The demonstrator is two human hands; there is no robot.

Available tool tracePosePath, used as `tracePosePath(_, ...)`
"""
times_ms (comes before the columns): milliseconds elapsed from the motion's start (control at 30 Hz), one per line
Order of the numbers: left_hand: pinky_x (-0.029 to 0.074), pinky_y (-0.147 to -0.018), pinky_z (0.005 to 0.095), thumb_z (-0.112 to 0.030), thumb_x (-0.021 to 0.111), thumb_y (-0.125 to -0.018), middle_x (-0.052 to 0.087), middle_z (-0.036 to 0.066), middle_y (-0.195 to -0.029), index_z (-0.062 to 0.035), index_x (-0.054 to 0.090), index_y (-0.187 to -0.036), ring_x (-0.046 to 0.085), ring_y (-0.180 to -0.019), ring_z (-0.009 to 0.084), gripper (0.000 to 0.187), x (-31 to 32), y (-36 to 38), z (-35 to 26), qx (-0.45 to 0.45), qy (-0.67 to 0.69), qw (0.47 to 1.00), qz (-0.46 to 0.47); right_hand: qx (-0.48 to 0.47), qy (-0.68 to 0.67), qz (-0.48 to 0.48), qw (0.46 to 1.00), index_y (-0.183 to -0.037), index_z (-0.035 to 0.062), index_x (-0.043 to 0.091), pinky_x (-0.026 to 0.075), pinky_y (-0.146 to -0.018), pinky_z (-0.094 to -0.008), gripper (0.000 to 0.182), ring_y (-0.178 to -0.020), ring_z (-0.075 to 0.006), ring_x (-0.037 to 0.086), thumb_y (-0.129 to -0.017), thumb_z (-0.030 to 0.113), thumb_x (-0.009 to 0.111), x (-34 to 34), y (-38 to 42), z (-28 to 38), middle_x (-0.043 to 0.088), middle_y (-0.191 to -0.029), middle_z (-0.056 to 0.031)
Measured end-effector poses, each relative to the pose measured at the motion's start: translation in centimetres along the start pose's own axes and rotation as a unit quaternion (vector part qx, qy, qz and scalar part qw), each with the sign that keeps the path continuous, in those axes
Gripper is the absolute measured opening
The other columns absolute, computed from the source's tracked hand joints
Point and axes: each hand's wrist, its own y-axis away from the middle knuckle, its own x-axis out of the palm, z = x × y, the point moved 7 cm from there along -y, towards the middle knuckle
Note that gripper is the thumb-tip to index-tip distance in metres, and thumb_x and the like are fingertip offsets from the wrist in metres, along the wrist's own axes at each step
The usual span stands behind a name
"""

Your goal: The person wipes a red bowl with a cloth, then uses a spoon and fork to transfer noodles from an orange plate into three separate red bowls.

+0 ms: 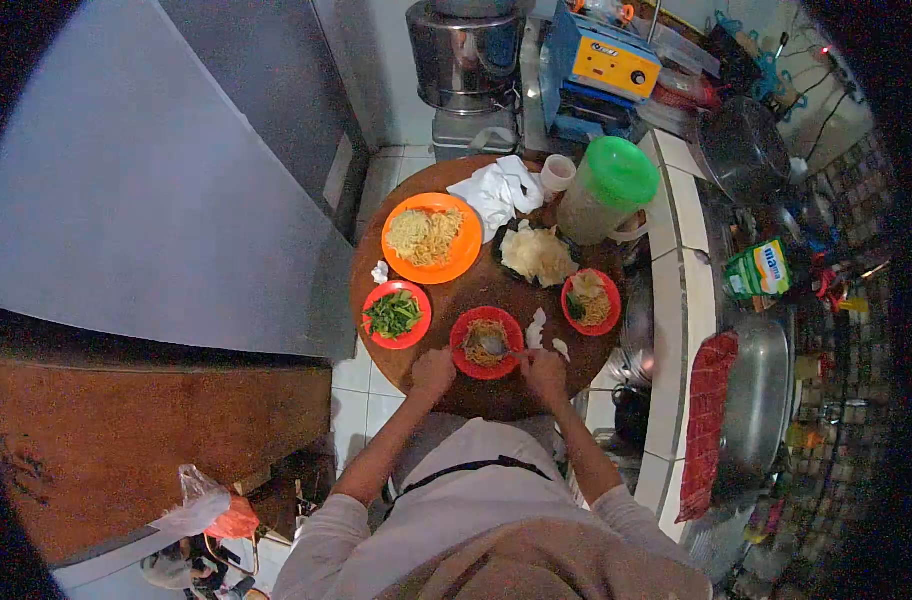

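A red bowl [457, 352] of noodles sits near the table's front edge, between my two hands. My right hand [544, 372] is closed around the handle of a spoon [494, 346], whose bowl rests among the noodles [487, 332]. To the left, my left hand [434, 373] is closed beside the bowl's rim; whatever it may hold is too small to make out. A second red bowl with noodles and greens [592, 302] stands to the right. Leafy greens [394, 314] fill a red plate on the left, behind my left hand.
On the round wooden table [456, 288] are an orange plate [434, 275] of noodles, white cloth or paper [498, 195], a cup [558, 173], a green-lidded pitcher [621, 172] and pale crackers [538, 254]. A tiled counter [670, 330] borders the right; a grey panel [166, 190] stands left.
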Motion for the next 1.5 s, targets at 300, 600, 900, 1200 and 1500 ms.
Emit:
tracePosePath(300,0.047,-0.058,0.043,-0.014,0.039,-0.075,0.057,0.02,-0.071,-0.0017,0.056,-0.078,0.057,-0.068,0.0335,0.021,0.4,0.5,-0.4,-0.018,-0.012,0.999,0.043,-0.104,0.022,-0.065,0.992,-0.079,0.0068,0.061,0.046,-0.061,-0.0404,0.022,-0.067,-0.0308,0.056,-0.072,0.023,0.049,0.1,-1.3,1.4,0.057,-0.066,-0.0146)
tracePosePath(600,0.046,-0.064,0.044,-0.014,0.041,-0.074,0.057,0.018,-0.075,-0.0059,0.055,-0.086,0.056,-0.074,0.0333,0.021,3.8,0.6,2.8,-0.002,-0.031,0.996,0.079,0.015,0.088,0.027,0.996,-0.082,0.0099,0.06,0.046,-0.055,-0.0406,0.021,-0.058,-0.0312,0.056,-0.075,0.024,0.047,-0.8,-0.8,2.0,0.056,-0.063,-0.016)
tracePosePath(900,0.044,-0.064,0.0459,-0.021,0.04,-0.078,0.057,0.02,-0.075,-0.0042,0.055,-0.086,0.056,-0.073,0.0351,0.024,2.2,1.6,2.4,-0.03,0.04,0.997,0.052,-0.031,0.062,0.022,0.997,-0.084,0.011,0.059,0.046,-0.054,-0.0415,0.02,-0.062,-0.0309,0.056,-0.075,0.023,0.047,0.6,1.6,2.8,0.056,-0.064,-0.0158)
tracePosePath(1200,0.043,-0.062,0.0454,-0.024,0.037,-0.08,0.055,0.024,-0.071,-0.0012,0.058,-0.079,0.055,-0.067,0.0365,0.031,0.3,2.8,2.3,0.007,0.132,0.99,-0.058,-0.001,0.023,0.05,0.998,-0.087,0.0089,0.059,0.046,-0.06,-0.0417,0.024,-0.064,-0.0309,0.057,-0.075,0.026,0.047,1.4,0.9,2.3,0.057,-0.07,-0.0157)
tracePosePath(1500,0.044,-0.055,0.0426,-0.021,0.041,-0.078,0.055,0.021,-0.066,-0.0025,0.057,-0.079,0.055,-0.059,0.0357,0.024,-3.9,3.2,3.2,-0.105,0.041,0.991,-0.07,-0.004,-0.031,0.016,0.999,-0.081,0.0047,0.06,0.044,-0.063,-0.0406,0.029,-0.069,-0.0326,0.055,-0.076,0.029,0.045,-1.7,-0.2,1.5,0.057,-0.077,-0.0158)
